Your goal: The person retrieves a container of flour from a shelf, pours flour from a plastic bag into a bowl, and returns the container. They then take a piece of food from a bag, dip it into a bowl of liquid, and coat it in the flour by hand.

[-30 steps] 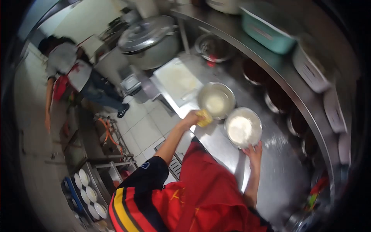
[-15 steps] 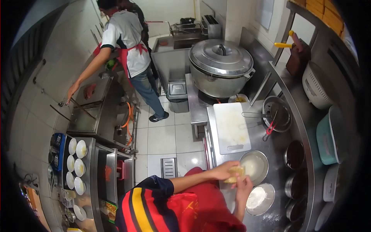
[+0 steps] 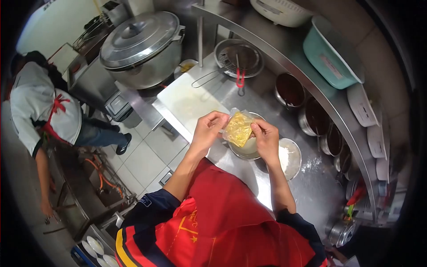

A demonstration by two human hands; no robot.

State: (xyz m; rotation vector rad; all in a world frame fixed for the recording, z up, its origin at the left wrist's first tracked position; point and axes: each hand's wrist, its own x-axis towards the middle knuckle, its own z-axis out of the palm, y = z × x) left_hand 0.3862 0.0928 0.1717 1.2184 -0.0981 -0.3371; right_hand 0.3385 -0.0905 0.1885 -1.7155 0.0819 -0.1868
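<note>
Steel counter (image 3: 249, 173) carries a big lidded pot (image 3: 140, 44), a cutting board (image 3: 189, 104), and two bowls side by side. Yellow bag (image 3: 239, 129) is up over the nearer bowl (image 3: 244, 151) (flour bowl (image 3: 291, 158) just beside). Left hand (image 3: 208, 130) and right hand (image 3: 266, 139) each pinch one edge of the bag, fingers closed on the plastic.

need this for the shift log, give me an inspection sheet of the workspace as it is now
surface: steel counter, dusted with white powder near the bowls.
job's things: clear bag of yellow food, held over a metal bowl.
clutter: bowl of white powder, cutting board, strainer, dark sauce pots, big lidded pot.
grippers: left hand and right hand both pinch the bag.
cables: orange hose under the side bench.
surroundings: a co-worker at the left; teal tub on the shelf.
</note>
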